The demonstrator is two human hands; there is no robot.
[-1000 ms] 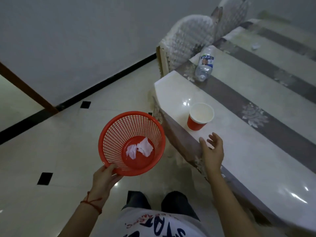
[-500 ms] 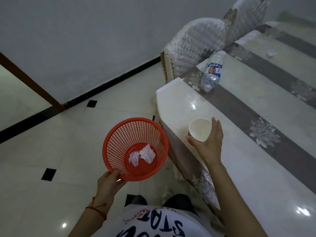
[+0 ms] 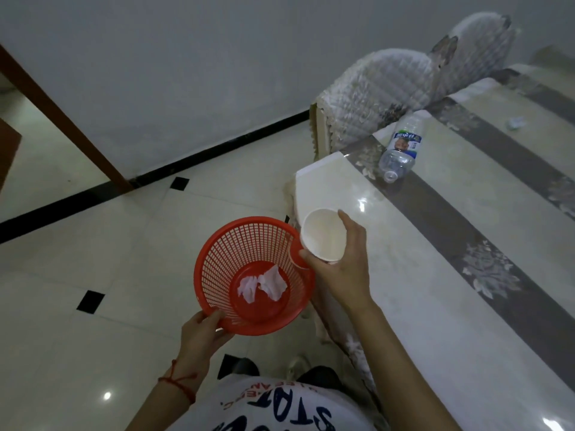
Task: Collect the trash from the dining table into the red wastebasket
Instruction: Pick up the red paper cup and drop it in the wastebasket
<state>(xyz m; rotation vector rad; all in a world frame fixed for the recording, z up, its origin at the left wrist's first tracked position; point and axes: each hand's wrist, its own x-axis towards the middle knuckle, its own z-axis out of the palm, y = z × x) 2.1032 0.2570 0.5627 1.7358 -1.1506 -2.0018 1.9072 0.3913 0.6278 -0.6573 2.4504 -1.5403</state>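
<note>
My left hand (image 3: 203,332) grips the near rim of the red mesh wastebasket (image 3: 217,259), held above the floor beside the table's corner. White crumpled tissue (image 3: 263,286) lies on its bottom. My right hand (image 3: 339,262) holds a red paper cup with a white inside (image 3: 322,236), tilted, lifted off the table and touching the basket's right rim. On the dining table (image 3: 451,275) an empty clear plastic bottle (image 3: 401,149) lies on its side near the far-left edge. A small crumpled scrap (image 3: 516,122) sits farther back.
Two fabric-covered chairs (image 3: 389,94) stand against the table's far-left side. A glossy tiled floor (image 3: 93,244) with small black insets spreads left, bounded by a grey wall and a brown door frame (image 3: 62,119). My feet are below near the table's edge.
My right hand closed around the cup on the table, lifted it and carried it left to the basket's rim. The basket stayed in my left hand.
</note>
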